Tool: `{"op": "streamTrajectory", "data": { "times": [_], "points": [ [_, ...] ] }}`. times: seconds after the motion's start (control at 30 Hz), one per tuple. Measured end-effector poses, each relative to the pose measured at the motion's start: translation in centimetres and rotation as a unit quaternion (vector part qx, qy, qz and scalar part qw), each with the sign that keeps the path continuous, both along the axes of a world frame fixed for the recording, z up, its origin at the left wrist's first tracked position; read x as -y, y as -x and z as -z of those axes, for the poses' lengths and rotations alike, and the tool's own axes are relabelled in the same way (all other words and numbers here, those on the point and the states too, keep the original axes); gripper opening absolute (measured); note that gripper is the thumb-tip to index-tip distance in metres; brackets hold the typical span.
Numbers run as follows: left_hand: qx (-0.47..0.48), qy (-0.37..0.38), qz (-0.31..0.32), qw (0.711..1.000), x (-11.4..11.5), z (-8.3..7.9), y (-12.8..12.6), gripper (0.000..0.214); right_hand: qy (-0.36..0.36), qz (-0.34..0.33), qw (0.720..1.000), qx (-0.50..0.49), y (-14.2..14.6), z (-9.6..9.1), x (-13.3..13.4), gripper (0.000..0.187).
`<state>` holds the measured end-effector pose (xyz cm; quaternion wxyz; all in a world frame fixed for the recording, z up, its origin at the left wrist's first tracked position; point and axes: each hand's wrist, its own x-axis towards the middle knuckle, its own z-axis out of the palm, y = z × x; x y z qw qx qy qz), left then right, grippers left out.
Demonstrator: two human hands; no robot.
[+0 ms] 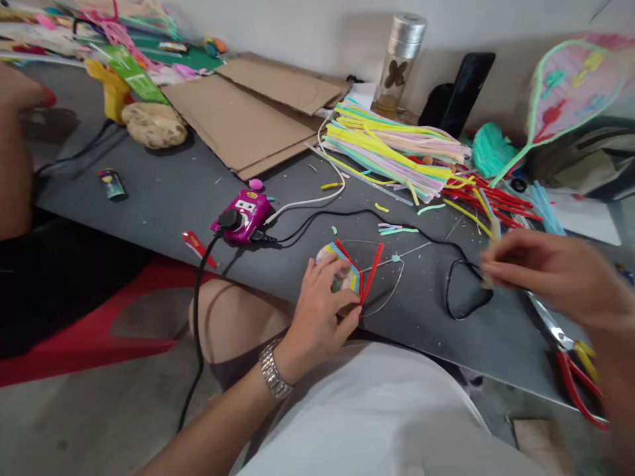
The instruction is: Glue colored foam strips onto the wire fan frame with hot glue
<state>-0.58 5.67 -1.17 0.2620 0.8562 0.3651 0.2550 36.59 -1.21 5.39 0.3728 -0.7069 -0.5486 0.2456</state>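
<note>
grey tabletop edge (476, 350) close below; left hand (320, 317) clamped on straw-wrapped wire frame (344, 277); right hand (550, 277) blurred, fingertips together.

on the grey surface (163, 211), a magenta power strip (242, 215) lies left of the left hand (322, 304), flat brown cardboard sheets (243, 125) lie behind the strip, and a heap of pastel plastic strips (391, 155) lies right of them.

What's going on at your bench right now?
Left hand holding striped weave on wire loop. Right hand raised, blurred. Black cable lying right of loop.
</note>
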Motion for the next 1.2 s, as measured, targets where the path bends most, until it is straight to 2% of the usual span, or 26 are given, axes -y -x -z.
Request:
{"op": "streamTrajectory", "data": {
  "times": [0.07, 0.13, 0.2, 0.27, 0.4, 0.6, 0.9, 1.07, 1.2],
  "points": [
    [0.001, 0.004, 0.003, 1.000, 0.0, -0.1, 0.0, 0.015, -0.001, -0.020, 0.999, -0.040, 6.6, 0.2, -4.5, 0.022],
    [0.007, 0.004, 0.007, 1.000, 0.0, -0.2, 0.0, 0.016, 0.002, -0.042, 0.996, -0.080, 12.1, 1.2, -8.3, 0.022],
    [0.012, 0.002, 0.006, 1.000, -0.2, -0.3, -0.1, 0.014, 0.011, -0.068, 0.990, -0.122, 15.8, 2.5, -11.0, 0.022],
    [0.021, -0.001, 0.003, 1.000, -0.4, -0.4, -0.1, 0.012, 0.019, -0.093, 0.981, -0.167, 17.6, 3.7, -12.6, 0.020],
    [0.049, 0.000, 0.008, 0.999, -1.3, -0.2, 0.3, 0.007, 0.038, -0.114, 0.971, -0.209, 17.9, 5.0, -13.3, 0.016],
    [0.056, -0.015, -0.009, 0.998, -2.5, 0.4, 1.2, 0.021, 0.067, -0.062, 0.975, -0.202, 17.6, 5.2, -12.9, 0.021],
    [-0.047, -0.114, 0.046, 0.991, -3.4, 0.0, 0.8, 0.029, 0.051, -0.075, 0.968, -0.235, 18.2, 5.5, -12.5, 0.024],
    [-0.115, -0.091, 0.090, 0.985, -3.6, 0.2, 0.9, 0.035, 0.056, -0.090, 0.959, -0.261, 17.8, 5.8, -12.5, 0.030],
    [-0.140, -0.082, 0.107, 0.981, -3.7, 0.0, 1.1, 0.037, 0.041, -0.082, 0.967, -0.238, 17.3, 5.4, -12.6, 0.025]
  ]
}}
